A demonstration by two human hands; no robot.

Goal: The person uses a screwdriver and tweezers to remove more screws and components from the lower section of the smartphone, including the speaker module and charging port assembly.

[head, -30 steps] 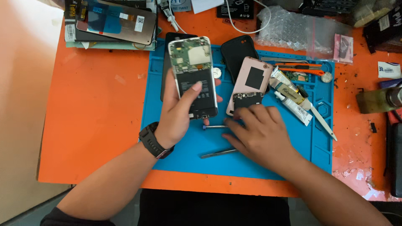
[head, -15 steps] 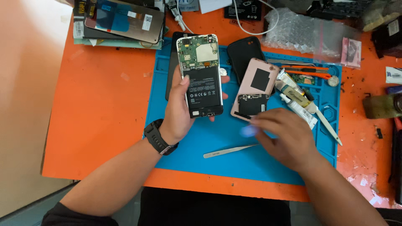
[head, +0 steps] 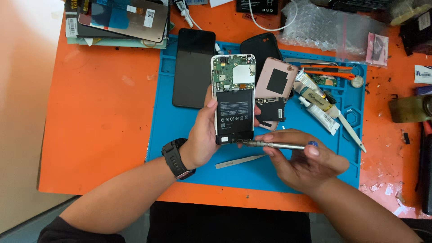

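The right hand [head: 301, 164] has picked up a thin metal screwdriver [head: 274, 145] and now pinches it, tip at the bottom of the open phone [head: 233, 99]. The left hand [head: 202, 135] still grips that phone above the blue mat [head: 180, 135]. A clear bubble bag [head: 324, 27] lies up top. The tweezers [head: 240, 161] lie where they were, on the mat.

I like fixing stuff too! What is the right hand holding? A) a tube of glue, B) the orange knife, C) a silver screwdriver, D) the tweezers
C: the right hand holds a thin silver screwdriver with its tip at the bottom edge of the opened phone that the left hand grips, while the tweezers lie untouched on the blue mat.
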